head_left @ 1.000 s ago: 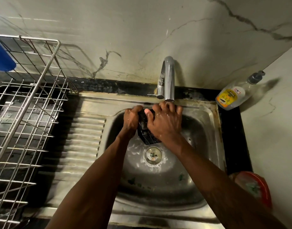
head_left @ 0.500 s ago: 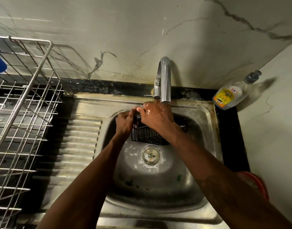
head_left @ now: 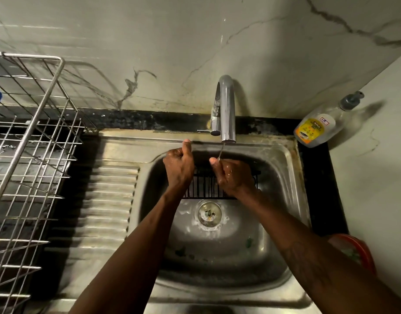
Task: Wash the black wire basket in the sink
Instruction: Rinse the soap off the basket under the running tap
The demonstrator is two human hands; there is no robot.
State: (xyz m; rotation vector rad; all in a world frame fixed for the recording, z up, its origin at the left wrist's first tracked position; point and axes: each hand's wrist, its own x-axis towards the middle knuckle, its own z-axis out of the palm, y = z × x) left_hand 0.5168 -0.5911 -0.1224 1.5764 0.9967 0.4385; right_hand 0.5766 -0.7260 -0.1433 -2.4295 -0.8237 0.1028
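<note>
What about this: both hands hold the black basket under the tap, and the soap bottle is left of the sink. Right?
Not quite. The head view shows the soap bottle right of the sink, not left. The left hand and right hand do hold the black basket under the tap.

Your black wire basket (head_left: 204, 184) is thin wire with a matt black coating, and your left hand (head_left: 179, 168) and right hand (head_left: 233, 177) gripping it glisten wet. The sink (head_left: 285, 189) is dull, stained stainless steel with a ribbed draining board (head_left: 111, 200), while the tap (head_left: 226, 105) is smooth polished chrome. Nearby are a bright metal wire dish rack (head_left: 31, 126), a clear glossy plastic soap bottle (head_left: 317, 130), and a smooth, veined marble-look wall (head_left: 149, 41).
</note>
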